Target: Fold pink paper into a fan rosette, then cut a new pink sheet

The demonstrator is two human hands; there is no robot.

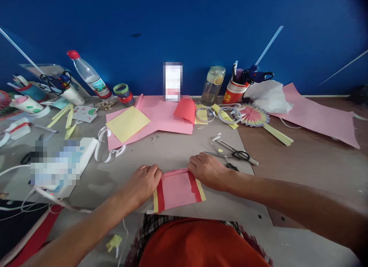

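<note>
A small pink paper piece (pixel 176 190) with red and yellow strips along its left and right sides lies on a grey board (pixel 172 150) near the table's front edge. My left hand (pixel 143 182) rests on its left edge, fingers curled and pressing the upper left corner. My right hand (pixel 207 170) presses its upper right corner, fingers bent down onto the paper. Just right of my right hand lie scissors (pixel 234 156).
Behind are pink sheets (pixel 161 115), a yellow square (pixel 128 123), a red folded paper (pixel 185 110), tape rolls (pixel 227 114), a paper fan (pixel 254 115), a red cup of tools (pixel 235 89), a jar (pixel 213 83), a plastic bottle (pixel 90 77) and a large pink sheet (pixel 316 115).
</note>
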